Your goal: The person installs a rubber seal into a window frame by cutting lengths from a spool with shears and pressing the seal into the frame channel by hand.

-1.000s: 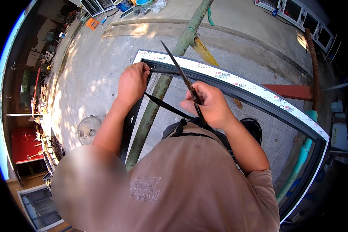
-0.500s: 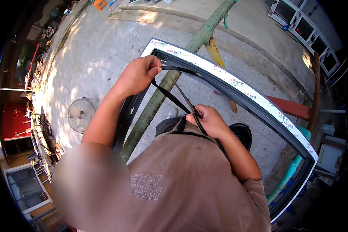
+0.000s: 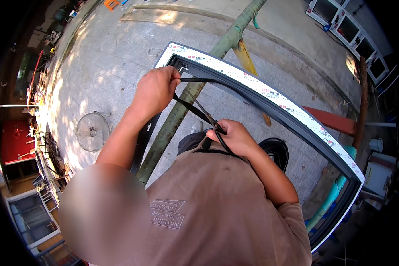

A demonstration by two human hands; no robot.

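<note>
My left hand [image 3: 154,91], closed in a pinch, holds a black rubber sealing strip [image 3: 204,80] close to the upper left corner of a large window frame [image 3: 235,66]. From there one run of strip reaches right to the frame's dark inner edge. Another hangs from the hand and slants down toward my right hand [image 3: 236,136]. That hand is closed round the handles of a pair of scissors [image 3: 205,111], whose long blades point up and left beside the strip. A dark loop passes by my right fingers; whether it is handle or strip is hard to tell.
A green pole [image 3: 173,128] runs under the frame, with a yellow leg [image 3: 244,57] beside it. A black coil [image 3: 277,150] lies by my right forearm. A standing fan [image 3: 92,132] is at left. A red beam [image 3: 330,120] and white-framed windows [image 3: 350,33] are at right.
My left hand has shifted slightly left and down with the strip. My right hand and the scissors have moved a little left, and the frame's corner shows more plainly.
</note>
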